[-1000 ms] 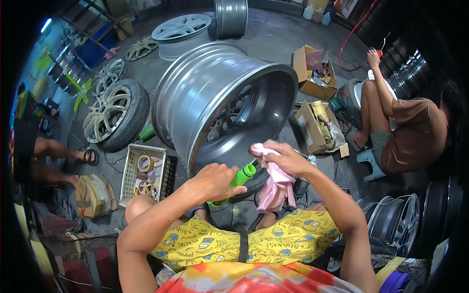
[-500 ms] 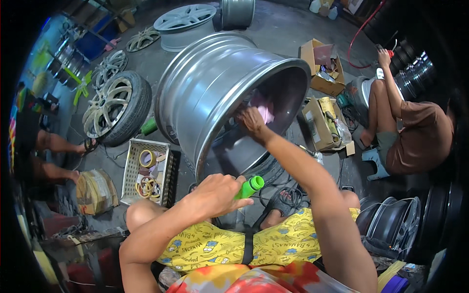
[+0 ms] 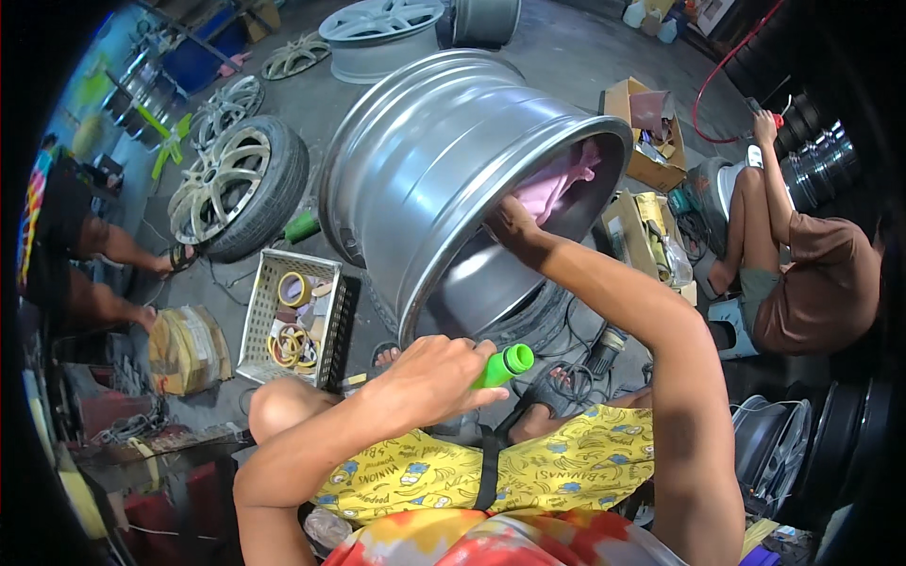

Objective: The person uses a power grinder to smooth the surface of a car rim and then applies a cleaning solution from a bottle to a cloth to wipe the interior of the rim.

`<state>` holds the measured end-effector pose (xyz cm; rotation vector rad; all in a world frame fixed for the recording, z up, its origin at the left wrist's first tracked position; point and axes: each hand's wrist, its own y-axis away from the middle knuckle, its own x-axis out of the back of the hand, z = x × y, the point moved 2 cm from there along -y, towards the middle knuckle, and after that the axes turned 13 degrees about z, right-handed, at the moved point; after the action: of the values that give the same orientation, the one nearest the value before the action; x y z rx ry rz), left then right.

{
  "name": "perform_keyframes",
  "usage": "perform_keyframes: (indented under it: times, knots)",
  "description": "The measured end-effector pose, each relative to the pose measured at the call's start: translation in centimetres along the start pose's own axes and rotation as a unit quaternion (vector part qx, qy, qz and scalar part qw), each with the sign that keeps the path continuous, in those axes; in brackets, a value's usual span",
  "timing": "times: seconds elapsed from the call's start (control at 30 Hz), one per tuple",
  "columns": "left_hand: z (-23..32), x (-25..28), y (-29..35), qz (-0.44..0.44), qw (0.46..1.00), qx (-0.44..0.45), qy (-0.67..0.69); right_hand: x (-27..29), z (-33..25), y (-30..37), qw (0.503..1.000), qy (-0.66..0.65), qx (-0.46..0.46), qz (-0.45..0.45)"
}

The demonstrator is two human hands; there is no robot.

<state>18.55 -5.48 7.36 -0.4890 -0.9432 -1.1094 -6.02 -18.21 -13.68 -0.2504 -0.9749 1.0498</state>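
A large silver wheel rim (image 3: 425,179) lies tilted before me, its open side toward me. My right hand (image 3: 514,222) reaches inside it, gripping a bunched pink cloth (image 3: 557,189) against the inner wall; the fingertips are partly hidden. Above my lap, my left hand (image 3: 439,377) is wrapped round a green bottle (image 3: 506,366), whose uncapped mouth points right and slightly up. Most of the bottle's body is hidden in the palm. The rim rests on a black tyre (image 3: 528,325).
A plastic crate (image 3: 253,330) with tape rolls stands left of the rim, near a tyred wheel (image 3: 222,189). To the right are cardboard boxes (image 3: 672,170) and a seated person (image 3: 821,274). Cables (image 3: 576,354) lie by my feet. Another person's legs (image 3: 118,245) show at left.
My right hand has moved across the rim's inside, and the pink cloth shows more, spread up the right inner wall. The bottle stays in my left hand. The whole view has shifted slightly.
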Motion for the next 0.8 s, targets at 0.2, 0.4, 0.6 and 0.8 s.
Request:
perform_keyframes:
  times: [0.2, 0.4, 0.6, 0.8]
  knots:
    - [0.2, 0.8, 1.2, 0.003, 1.000, -0.011, 0.011, 0.2, -0.1, -0.3, 0.939, -0.189, -0.255, -0.133]
    - [2.1, 1.2, -0.7, -0.008, 0.999, -0.051, -0.008, -5.4, -1.9, 6.8, 0.692, -0.419, -0.588, 0.007]
    - [1.7, 1.3, 0.4, -0.009, 0.999, -0.033, 0.002, -0.2, -2.2, 1.1, 0.857, -0.257, -0.375, -0.243]
    - [1.5, 0.9, 0.4, 0.006, 0.999, -0.035, 0.019, 2.9, 3.2, -2.9, 0.988, -0.078, -0.050, -0.127]
